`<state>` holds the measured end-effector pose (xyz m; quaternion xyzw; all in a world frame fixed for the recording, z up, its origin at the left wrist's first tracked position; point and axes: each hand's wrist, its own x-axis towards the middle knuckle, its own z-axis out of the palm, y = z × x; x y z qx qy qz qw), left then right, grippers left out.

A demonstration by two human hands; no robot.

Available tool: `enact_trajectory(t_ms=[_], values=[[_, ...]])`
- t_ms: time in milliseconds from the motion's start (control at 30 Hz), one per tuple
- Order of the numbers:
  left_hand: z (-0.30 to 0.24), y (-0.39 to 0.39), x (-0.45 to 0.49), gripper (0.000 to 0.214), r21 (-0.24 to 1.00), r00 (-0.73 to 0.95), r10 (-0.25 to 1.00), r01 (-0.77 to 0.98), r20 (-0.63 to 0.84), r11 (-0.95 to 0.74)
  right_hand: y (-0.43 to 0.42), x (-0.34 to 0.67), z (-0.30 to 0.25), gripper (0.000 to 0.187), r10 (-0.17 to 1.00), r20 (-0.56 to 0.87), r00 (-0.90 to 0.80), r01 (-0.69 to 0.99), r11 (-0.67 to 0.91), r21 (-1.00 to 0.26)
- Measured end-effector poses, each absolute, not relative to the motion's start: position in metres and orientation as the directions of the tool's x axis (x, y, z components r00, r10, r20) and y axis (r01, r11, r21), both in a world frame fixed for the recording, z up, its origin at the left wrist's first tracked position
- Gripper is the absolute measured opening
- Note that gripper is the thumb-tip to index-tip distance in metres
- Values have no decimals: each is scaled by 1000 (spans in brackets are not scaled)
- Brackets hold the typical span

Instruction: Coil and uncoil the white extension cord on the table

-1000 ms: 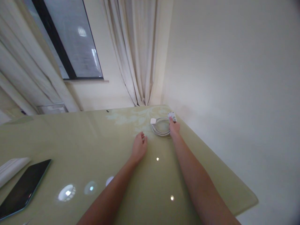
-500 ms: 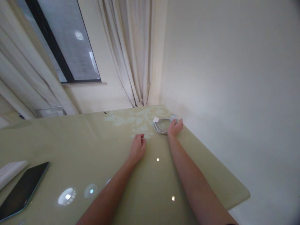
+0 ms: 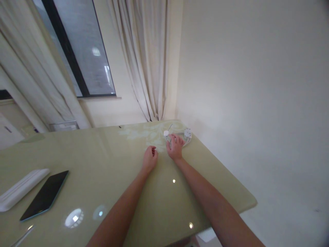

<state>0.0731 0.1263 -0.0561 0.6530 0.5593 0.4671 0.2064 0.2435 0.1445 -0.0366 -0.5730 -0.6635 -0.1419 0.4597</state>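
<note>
A coiled pale cable (image 3: 189, 140) lies near the far right corner of the table (image 3: 102, 161). Its small white end block (image 3: 166, 133) is on the left of the coil, and a larger white plug-like block (image 3: 187, 133) is on the right. My right hand (image 3: 175, 147) is over the coil, fingers bent and apart, just beside the small block; whether the fingertips touch it I cannot tell. To its left, my left hand (image 3: 150, 159) rests on the tabletop with fingers curled in, and nothing shows in them.
On the left are a dark tablet (image 3: 46, 195) and a long white case (image 3: 23, 187). A thin shiny object (image 3: 23, 236) lies at the near left. The wall (image 3: 244, 103) borders the table's right side, with curtains (image 3: 144, 61) and a window behind.
My right hand has moved left from the larger block to beside the small one. A thin cable end now sticks up behind the small block. My left hand stays nearly in place; the view has shifted slightly.
</note>
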Motion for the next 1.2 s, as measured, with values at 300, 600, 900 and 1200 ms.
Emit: enact_trajectory(t_ms=[300, 600, 900, 1200], values=[[-48, 122, 73, 13, 783, -85, 935, 576, 344, -236, 121, 246, -37, 44, 882, 468, -53, 927, 218, -306], [-50, 121, 70, 17, 779, -83, 938, 585, 335, -226, 126, 242, -35, 64, 896, 410, 171, 901, 26, -433], [-52, 124, 70, 17, 789, -88, 944, 576, 318, -212, 120, 273, -29, 41, 878, 346, 329, 916, -209, -342], [-48, 120, 70, 17, 812, -101, 945, 545, 312, -209, 133, 283, -37, 39, 919, 370, 134, 982, -72, -176]])
